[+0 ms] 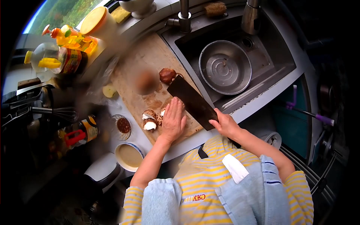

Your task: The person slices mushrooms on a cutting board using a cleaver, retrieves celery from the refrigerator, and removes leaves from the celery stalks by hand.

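My right hand (224,122) is wrapped round the handle end of a dark, broad-bladed cleaver (193,103). The blade lies slantwise over the right side of a wooden cutting board (129,77). Close to the blade, my left hand (173,122) lies flat with its fingers stretched out. A bit of brown mushroom (181,103) shows between its fingertips and the cleaver; the rest is hidden. Cut mushroom pieces (149,122) with white flesh sit left of that hand. A whole reddish-brown mushroom (167,75) rests beyond the cleaver's tip.
A metal basin (225,67) stands in the sink (279,56), right of the board. On the left are a bowl of pale liquid (129,156), a small glass dish with reddish-brown contents (123,126), a whisk (62,112) and several bottles (71,60). A blurred brown spot covers part of the board.
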The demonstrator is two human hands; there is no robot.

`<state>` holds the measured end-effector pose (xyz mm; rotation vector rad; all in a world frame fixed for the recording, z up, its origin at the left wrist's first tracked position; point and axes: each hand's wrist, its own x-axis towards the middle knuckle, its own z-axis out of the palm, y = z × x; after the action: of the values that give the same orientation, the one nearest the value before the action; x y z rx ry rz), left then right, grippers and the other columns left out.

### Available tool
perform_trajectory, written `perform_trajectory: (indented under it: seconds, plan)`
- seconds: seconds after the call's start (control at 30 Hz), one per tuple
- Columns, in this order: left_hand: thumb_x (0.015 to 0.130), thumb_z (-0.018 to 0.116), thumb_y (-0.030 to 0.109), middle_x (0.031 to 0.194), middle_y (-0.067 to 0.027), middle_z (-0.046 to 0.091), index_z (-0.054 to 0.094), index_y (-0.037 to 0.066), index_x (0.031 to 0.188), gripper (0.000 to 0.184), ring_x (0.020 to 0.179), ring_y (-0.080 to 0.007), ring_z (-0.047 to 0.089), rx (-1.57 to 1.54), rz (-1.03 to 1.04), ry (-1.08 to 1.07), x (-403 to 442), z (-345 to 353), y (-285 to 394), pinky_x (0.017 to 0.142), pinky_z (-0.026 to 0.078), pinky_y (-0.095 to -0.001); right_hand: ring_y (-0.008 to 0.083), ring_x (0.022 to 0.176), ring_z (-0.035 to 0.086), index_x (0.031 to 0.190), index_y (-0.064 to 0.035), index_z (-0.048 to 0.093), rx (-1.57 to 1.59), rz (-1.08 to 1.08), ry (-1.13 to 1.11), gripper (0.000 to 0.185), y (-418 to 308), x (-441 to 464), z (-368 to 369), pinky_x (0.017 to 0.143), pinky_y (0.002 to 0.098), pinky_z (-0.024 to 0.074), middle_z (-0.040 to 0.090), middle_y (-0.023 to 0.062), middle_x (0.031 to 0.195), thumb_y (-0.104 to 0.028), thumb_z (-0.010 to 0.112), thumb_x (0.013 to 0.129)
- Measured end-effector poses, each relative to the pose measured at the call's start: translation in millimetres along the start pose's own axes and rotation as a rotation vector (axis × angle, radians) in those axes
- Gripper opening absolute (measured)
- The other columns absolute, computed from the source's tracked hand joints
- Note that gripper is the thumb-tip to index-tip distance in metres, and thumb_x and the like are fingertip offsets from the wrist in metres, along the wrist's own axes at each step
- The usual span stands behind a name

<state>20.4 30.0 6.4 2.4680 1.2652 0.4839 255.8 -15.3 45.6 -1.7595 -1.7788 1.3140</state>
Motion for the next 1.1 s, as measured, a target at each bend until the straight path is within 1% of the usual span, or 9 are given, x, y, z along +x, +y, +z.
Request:
perform_trajectory:
  seconds: [0.23,0.27,0.37,0.43,0.5,0.67,0.9,1.0,1.1]
  plan:
    - [0.067,0.065,0.008,0.114,-0.0115,0.05,0.051,0.007,0.112,0.048,0.108,-0.0297,0.047,0.034,-0.101,0.257,5.9,-1.9,2.5,0.098,0.032,-0.0435,0.041,0.063,0.056,0.109,-0.0015,0.046,-0.087,-0.006,-0.006,0.034,-12.4,-6.0,-11.2,0.056,0.0453,0.043,0.057,0.0211,0.063,-0.02,0.058,0.082]
    - [0.065,0.066,0.011,0.105,-0.0101,0.051,0.052,0.008,0.104,0.042,0.103,-0.0294,0.048,0.066,-0.142,0.312,6.0,-5.0,4.2,0.096,0.032,-0.0452,0.0369,0.058,0.056,0.104,-0.004,0.049,-0.046,-0.007,0.035,0.027,-16.6,-9.5,-15.5,0.054,0.0417,0.0433,0.056,0.0192,0.061,-0.019,0.056,0.083]
    - [0.064,0.066,0.014,0.111,-0.0108,0.049,0.052,0.008,0.105,0.044,0.112,-0.0299,0.042,0.103,-0.281,0.248,-9.6,-14.7,7.9,0.099,0.028,-0.0456,0.0298,0.052,0.055,0.103,-0.0014,0.05,0.15,0.136,0.034,0.026,-31.2,-19.2,-36.0,0.052,0.0374,0.0429,0.054,0.0155,0.059,-0.018,0.056,0.083]
    - [0.065,0.065,0.014,0.115,-0.0103,0.047,0.052,0.008,0.106,0.044,0.115,-0.0298,0.039,0.089,-0.269,0.277,-10.4,-17.7,12.1,0.1,0.028,-0.0457,0.0108,0.042,0.048,0.104,0.0,0.051,0.302,0.217,0.027,0.028,-41.2,-23.9,-49.7,0.041,0.0256,0.0392,0.054,0.0042,0.059,-0.018,0.057,0.084]
    - [0.067,0.064,0.014,0.117,-0.0093,0.048,0.053,0.008,0.107,0.042,0.117,-0.0293,0.039,0.086,-0.222,0.304,-4.7,-15.7,17.8,0.1,0.028,-0.0459,0.0061,0.041,0.046,0.105,-0.0006,0.051,0.335,0.203,0.045,0.027,-35.5,-26.3,-54.4,0.039,0.0214,0.0372,0.054,0.0015,0.06,-0.018,0.057,0.085]
    - [0.072,0.06,0.013,0.112,-0.0074,0.054,0.057,0.008,0.1,0.028,0.113,-0.0271,0.045,0.126,-0.055,0.321,23.8,19.5,18.9,0.1,0.029,-0.0463,0.0048,0.04,0.041,0.104,-0.0016,0.051,0.437,0.229,0.079,0.022,-47.9,-31.4,-58.8,0.037,0.0192,0.0332,0.053,-0.0001,0.066,-0.015,0.055,0.086]
    - [0.071,0.058,0.007,0.107,-0.0102,0.054,0.056,0.006,0.095,0.024,0.108,-0.0294,0.048,0.406,-0.329,0.322,10.4,-28.7,-21.3,0.097,0.034,-0.0427,0.0059,0.039,0.042,0.098,-0.0024,0.051,0.369,0.256,0.147,0.018,-28.8,-48.8,-68.2,0.037,0.0195,0.0341,0.053,0.0006,0.065,-0.015,0.054,0.087]
    - [0.072,0.057,0.006,0.112,-0.0111,0.051,0.055,0.007,0.1,0.029,0.106,-0.0287,0.047,0.152,-0.184,0.377,39.6,-19.7,-15.2,0.09,0.039,-0.0396,0.0059,0.039,0.042,0.099,-0.0021,0.051,0.387,0.273,0.168,0.018,-29.2,-50.9,-66.6,0.037,0.0194,0.0344,0.055,0.0018,0.066,-0.015,0.054,0.087]
    - [0.07,0.056,0.006,0.113,-0.0104,0.048,0.055,0.007,0.104,0.033,0.105,-0.0254,0.045,0.321,-0.036,0.462,75.5,6.1,-11.5,0.082,0.041,-0.0333,0.0059,0.039,0.042,0.099,-0.0022,0.051,0.408,0.268,0.193,0.019,-27.9,-53.7,-64.2,0.037,0.0195,0.0343,0.056,0.0022,0.067,-0.016,0.054,0.087]
